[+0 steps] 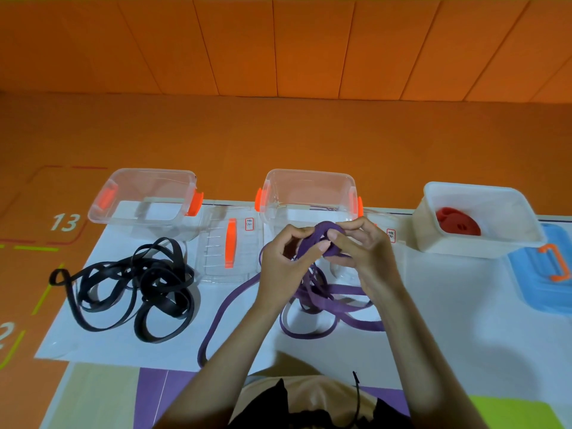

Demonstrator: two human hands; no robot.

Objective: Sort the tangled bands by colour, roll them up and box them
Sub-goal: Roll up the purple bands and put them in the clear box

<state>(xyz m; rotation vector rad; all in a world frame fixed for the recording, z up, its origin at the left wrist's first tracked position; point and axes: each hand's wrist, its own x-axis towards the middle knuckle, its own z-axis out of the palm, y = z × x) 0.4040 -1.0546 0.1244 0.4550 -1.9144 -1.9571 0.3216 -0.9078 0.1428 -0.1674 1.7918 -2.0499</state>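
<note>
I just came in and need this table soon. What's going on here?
A person grips a coil of the purple band in the left hand and the right hand, apparently rolling it up; its loose length trails on the white sheet. The black band lies tangled at the left, untouched. A red roll sits in the white tub.

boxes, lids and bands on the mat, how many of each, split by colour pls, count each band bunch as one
clear boxes: 2
white box: 1
clear lids: 2
blue lid: 1
black band tangle: 1
purple band tangle: 1
red band roll: 1
total: 9
</note>
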